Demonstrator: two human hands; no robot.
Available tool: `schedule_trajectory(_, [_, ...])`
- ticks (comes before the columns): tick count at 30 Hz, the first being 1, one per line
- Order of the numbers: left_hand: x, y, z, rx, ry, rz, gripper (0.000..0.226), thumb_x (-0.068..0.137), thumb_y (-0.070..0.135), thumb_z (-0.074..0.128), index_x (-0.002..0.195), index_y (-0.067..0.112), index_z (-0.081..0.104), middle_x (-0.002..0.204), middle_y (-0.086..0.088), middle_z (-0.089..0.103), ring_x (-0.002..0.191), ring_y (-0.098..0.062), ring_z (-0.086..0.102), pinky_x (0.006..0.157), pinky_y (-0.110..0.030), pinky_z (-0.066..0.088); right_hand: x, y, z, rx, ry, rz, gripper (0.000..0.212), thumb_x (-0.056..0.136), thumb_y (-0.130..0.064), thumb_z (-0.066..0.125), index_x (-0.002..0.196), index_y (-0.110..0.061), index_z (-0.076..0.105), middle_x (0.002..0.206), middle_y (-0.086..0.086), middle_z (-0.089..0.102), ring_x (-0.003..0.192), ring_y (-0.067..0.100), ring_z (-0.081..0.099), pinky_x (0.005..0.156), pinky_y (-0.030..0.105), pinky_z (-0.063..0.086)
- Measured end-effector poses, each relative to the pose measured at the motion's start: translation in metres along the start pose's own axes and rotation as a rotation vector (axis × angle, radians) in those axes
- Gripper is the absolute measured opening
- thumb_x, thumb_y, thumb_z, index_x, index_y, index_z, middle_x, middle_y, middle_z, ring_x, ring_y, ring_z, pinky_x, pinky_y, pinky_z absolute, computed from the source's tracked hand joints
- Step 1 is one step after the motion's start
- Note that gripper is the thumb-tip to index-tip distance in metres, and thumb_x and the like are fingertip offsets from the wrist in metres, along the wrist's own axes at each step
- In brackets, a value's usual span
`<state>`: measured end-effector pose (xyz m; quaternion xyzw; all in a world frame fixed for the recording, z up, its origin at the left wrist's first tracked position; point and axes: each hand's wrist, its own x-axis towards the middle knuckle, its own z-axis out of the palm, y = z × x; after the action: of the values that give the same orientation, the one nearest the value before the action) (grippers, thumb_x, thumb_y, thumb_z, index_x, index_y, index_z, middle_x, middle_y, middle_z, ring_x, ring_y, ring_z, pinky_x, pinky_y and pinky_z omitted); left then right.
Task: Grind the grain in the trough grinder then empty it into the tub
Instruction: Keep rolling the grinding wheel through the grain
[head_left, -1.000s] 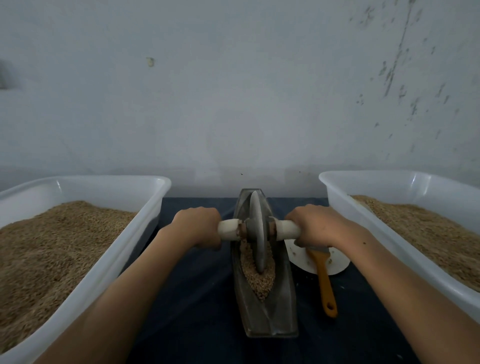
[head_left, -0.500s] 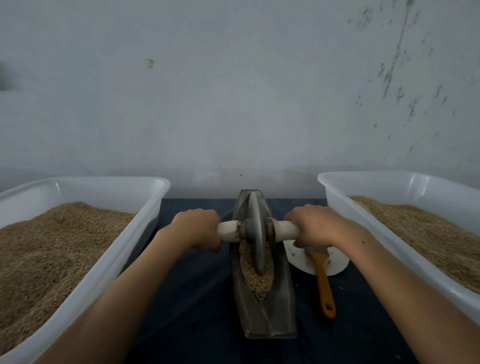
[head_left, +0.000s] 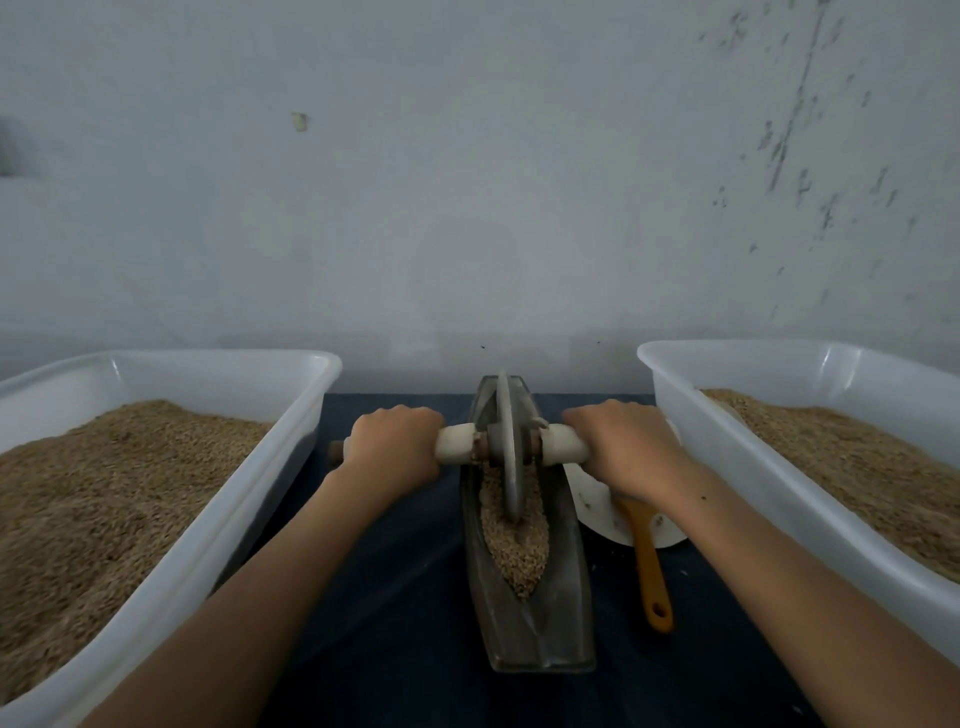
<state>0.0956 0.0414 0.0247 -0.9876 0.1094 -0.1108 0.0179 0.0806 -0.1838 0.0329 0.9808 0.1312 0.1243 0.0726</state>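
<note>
Gripping the pale handle on either side of the wheel, both hands are curled tightly round it: the left hand is wrapped round the left end, the right hand round the right end, knuckles up, with nothing else held. The grey metal wheel is held upright on its edge in the trough, toward the far half of it, and its lower rim is sunk in the grain. The grain is heaped along the groove of the trough, mostly at the middle and toward the near end; the near tip of the trough is left bare.

The trough is set lengthwise on a dark blue cloth, between two white tubs. The left tub is filled high with brown grain, and the right tub is filled likewise. Just right of the trough a white dish is seen, partly hidden under the right wrist, and a brush with an orange handle is laid across it, its handle pointing toward the person. A grey, stained wall is seen behind.
</note>
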Motion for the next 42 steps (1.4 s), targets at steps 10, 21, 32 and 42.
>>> schedule_trajectory(10, [-0.002,0.0,-0.012,0.008,-0.23,0.01,0.04,0.077,0.035,0.07,0.112,0.021,0.058,0.085,0.005,0.053,0.077,-0.016,0.052,0.068,-0.03,0.039,-0.001,0.002,-0.014,0.041,-0.302,-0.022,0.031,0.083,-0.025,0.069,0.113,-0.024,0.06,0.102,-0.001,0.065,0.088,0.016,0.061,0.07,0.029,0.046])
schedule_trajectory(21, [0.0,0.002,-0.002,0.046,0.0,-0.002,0.025,0.083,0.031,0.061,0.107,0.024,0.057,0.097,0.002,0.061,0.08,-0.016,0.051,0.068,-0.03,0.037,-0.001,0.002,-0.001,0.032,-0.038,-0.017,0.01,0.089,-0.022,0.057,0.096,-0.028,0.053,0.099,-0.002,0.065,0.087,0.018,0.06,0.067,0.03,0.04])
schedule_trajectory(32, [-0.002,0.004,-0.01,0.065,-0.113,0.002,0.035,0.08,0.033,0.065,0.112,0.023,0.058,0.094,0.002,0.06,0.079,-0.016,0.052,0.068,-0.03,0.038,0.001,0.007,-0.004,0.09,-0.227,-0.024,0.022,0.084,-0.023,0.065,0.104,-0.029,0.059,0.097,-0.003,0.065,0.083,0.015,0.06,0.068,0.029,0.045])
schedule_trajectory(42, [-0.002,0.006,-0.003,0.071,0.069,0.0,0.021,0.084,0.03,0.059,0.104,0.023,0.056,0.091,0.003,0.059,0.075,-0.015,0.048,0.066,-0.03,0.036,0.0,0.004,0.003,0.05,-0.026,-0.01,0.011,0.09,-0.023,0.057,0.097,-0.029,0.053,0.099,-0.003,0.064,0.082,0.016,0.056,0.066,0.029,0.038])
